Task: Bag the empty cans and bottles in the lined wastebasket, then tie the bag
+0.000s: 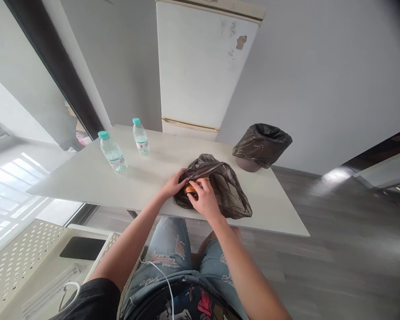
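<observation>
The thin, crinkled black plastic bag [231,198] slumps at the near edge of the smooth white table [276,218], its long axis slanting from far left to near right, its loose mouth gaping upward. My left hand [174,184] pinches its film at the left, while my right hand [205,200] is curled, fingers bent, round a glossy orange thing [190,189] at the mouth, too covered for me to tell its axis.
</observation>
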Motion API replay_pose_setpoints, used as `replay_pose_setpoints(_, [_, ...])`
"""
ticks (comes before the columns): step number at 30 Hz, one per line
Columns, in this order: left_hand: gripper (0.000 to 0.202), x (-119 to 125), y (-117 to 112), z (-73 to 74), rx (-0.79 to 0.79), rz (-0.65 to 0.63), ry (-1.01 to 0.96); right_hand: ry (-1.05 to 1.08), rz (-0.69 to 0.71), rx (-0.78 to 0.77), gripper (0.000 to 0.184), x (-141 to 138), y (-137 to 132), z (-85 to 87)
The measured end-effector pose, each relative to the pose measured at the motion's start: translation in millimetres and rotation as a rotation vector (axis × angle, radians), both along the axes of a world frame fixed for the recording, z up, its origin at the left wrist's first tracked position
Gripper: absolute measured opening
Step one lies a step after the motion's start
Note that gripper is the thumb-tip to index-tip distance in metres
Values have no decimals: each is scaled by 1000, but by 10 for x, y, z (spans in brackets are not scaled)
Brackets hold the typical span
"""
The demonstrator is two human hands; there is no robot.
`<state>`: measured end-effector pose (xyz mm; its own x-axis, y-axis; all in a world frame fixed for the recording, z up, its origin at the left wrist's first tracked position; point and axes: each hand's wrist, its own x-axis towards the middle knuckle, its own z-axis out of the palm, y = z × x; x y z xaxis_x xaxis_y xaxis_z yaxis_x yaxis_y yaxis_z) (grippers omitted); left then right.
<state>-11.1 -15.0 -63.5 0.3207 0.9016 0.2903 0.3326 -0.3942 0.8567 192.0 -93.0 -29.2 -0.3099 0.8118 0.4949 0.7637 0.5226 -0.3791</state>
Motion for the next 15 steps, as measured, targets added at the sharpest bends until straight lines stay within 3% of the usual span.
replay_pose_setpoints(8, [23, -50, 4, -94, 39, 38, 11, 55, -157, -108, 96, -272, -17, -277])
replay_pose_setpoints(11, [21, -41, 5, -81, 33, 57, 21, 72, -162, -97, 100, -316, -55, -356])
replay_pose_setpoints(15, [16, -37, -1, -55, 18, 90, 14, 111, -137, -55, 83, -301, -117, -352])
